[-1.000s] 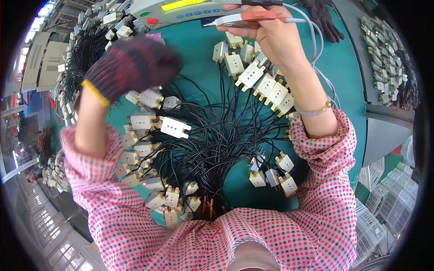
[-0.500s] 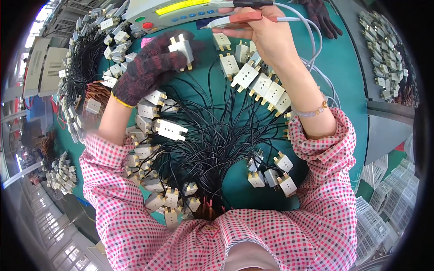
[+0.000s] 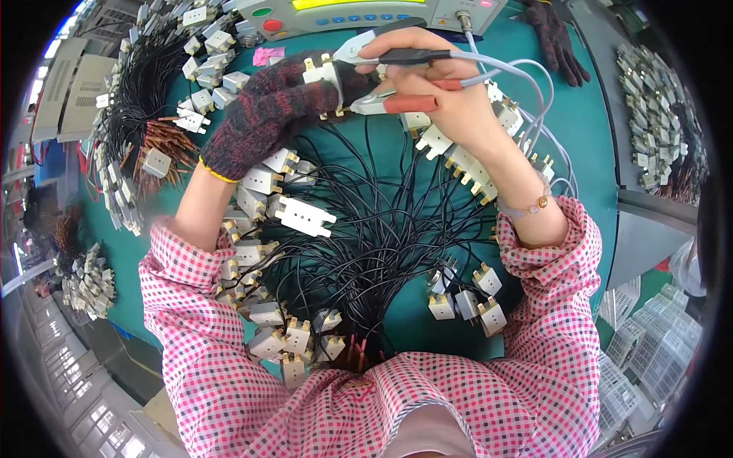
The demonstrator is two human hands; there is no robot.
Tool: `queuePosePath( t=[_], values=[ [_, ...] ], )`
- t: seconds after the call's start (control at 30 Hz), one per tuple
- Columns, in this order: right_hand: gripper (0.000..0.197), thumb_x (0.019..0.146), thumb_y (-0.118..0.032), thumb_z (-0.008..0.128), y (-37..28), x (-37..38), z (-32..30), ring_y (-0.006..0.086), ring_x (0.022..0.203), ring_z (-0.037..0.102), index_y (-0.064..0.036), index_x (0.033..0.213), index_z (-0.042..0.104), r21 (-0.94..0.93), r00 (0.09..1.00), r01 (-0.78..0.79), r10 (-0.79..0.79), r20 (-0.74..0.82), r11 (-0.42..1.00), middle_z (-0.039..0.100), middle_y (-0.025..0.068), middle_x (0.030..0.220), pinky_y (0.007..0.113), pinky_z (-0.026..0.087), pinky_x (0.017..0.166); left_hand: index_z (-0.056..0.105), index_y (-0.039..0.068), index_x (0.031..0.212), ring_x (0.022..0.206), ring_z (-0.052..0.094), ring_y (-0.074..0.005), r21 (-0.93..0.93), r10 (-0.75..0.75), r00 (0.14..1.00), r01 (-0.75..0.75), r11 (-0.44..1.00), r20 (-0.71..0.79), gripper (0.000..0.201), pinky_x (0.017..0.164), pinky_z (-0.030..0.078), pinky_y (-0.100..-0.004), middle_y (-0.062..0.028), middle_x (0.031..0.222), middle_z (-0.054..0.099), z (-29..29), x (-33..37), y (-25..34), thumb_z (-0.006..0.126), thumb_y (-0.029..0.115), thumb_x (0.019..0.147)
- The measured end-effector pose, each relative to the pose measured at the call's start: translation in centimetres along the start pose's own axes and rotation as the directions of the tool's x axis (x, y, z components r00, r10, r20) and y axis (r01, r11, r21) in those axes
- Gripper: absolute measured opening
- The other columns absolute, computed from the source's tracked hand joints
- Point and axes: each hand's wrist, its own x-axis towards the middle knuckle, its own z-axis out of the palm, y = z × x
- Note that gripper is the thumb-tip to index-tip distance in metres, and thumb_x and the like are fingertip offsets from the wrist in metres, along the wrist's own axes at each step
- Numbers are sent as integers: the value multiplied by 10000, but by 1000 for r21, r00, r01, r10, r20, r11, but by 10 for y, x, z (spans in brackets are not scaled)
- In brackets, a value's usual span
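Observation:
My left hand [image 3: 263,114], in a dark knitted glove with a yellow cuff edge, grips a white connector block [image 3: 321,72] with brass tabs on both sides. My bare right hand [image 3: 454,88] holds two test clips on grey leads. The jaws of the black-handled clip [image 3: 412,56] are at the block's upper tabs, and those of the red-handled clip [image 3: 408,104] at its lower tabs. Whether the jaws have closed on the metal is too small to tell. Below my hands, black wires [image 3: 366,244] fan out to many similar blocks [image 3: 304,217].
A bench tester [image 3: 351,21] with a yellow display and red button stands at the far edge of the green table [image 3: 427,328]. A spare dark glove [image 3: 556,46] lies at the far right. Wired block bundles [image 3: 134,84] pile up at left; more blocks [image 3: 649,114] lie beyond the right edge.
My right hand has brought both clips left and down to the tabs of the block in my left hand. The view has shifted slightly, showing more of the tester.

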Motion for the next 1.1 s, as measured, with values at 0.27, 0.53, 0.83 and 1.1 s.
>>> queuePosePath(
  t=[0.27,0.53,0.83,1.1],
  values=[
    [203,866,29,482,6,-4,2,117,926,594,-17,1039,578,68,999,-29,28,22,997,632,77,974,221,469,789,499,22,1224,976,585,-155,-122,33,999,-33,992,-5,440,820,478,-277,-85,1113,600,11,-2,6,598,97,802],
    [184,844,28,503,6,-4,10,76,763,598,-6,993,604,-19,1000,13,-13,-26,1000,614,32,947,210,483,686,488,39,1234,966,576,-138,-9,53,991,-54,998,-124,440,822,470,-274,-62,1085,594,16,0,-2,595,119,816],
    [242,815,60,482,-8,-3,6,105,823,596,-12,1003,616,-167,999,-49,48,-9,985,622,43,952,221,491,733,508,64,1235,910,557,-115,-138,51,996,-61,988,-79,457,803,460,-259,-64,1064,593,19,0,6,644,153,809],
    [221,840,66,467,9,-1,7,91,817,589,-6,1009,590,95,992,-82,90,-87,992,617,45,962,204,491,704,480,75,1261,971,546,-122,-162,4,996,-18,987,-91,455,823,462,-273,-43,1104,571,27,-1,12,612,138,831]
  ],
)
